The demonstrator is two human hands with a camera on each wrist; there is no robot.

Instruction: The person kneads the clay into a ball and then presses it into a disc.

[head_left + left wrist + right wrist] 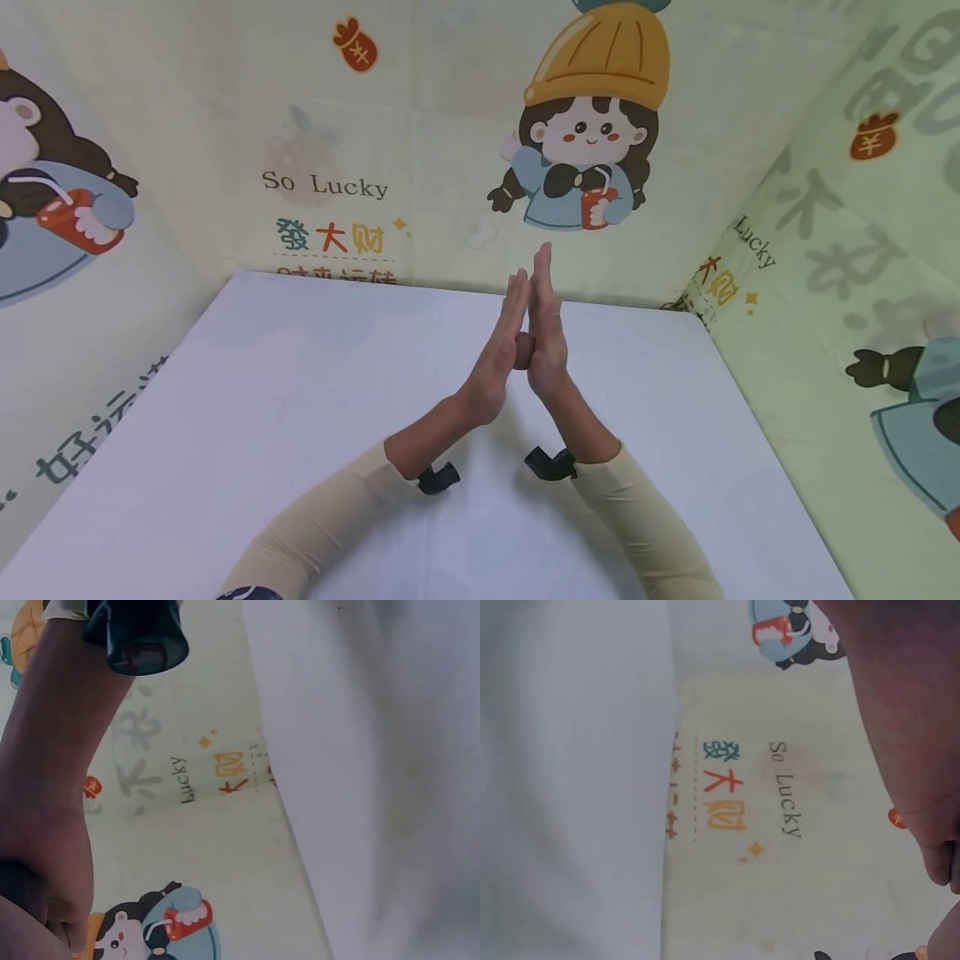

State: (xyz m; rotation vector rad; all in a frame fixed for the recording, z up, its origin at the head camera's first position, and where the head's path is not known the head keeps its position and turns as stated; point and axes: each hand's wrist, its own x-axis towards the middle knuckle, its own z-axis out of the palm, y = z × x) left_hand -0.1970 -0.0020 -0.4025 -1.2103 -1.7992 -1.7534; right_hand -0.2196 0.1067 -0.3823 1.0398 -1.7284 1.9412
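A small brown ball-like lump (pixel 523 351) sits between the two palms, above the table. My left hand (pixel 495 358) presses it from the left, fingers straight and pointing up and away. From the other side my right hand (pixel 549 337) presses against it, its fingers also straight. The fingertips of both hands come close together above the lump. In the left wrist view the lump (pixel 21 886) looks dark and is partly covered by the hands. Only a dark sliver shows beside the right hand (pixel 919 712) in the right wrist view. What the lump is made of cannot be told.
Beneath the hands spreads a white tabletop (pixel 337 383). A printed cloth backdrop (pixel 450 150) with cartoon figures and lettering rises behind it and along both sides. Black wrist-worn pieces (pixel 550 464) stick out below the cuffs of the beige sleeves (pixel 330 508).
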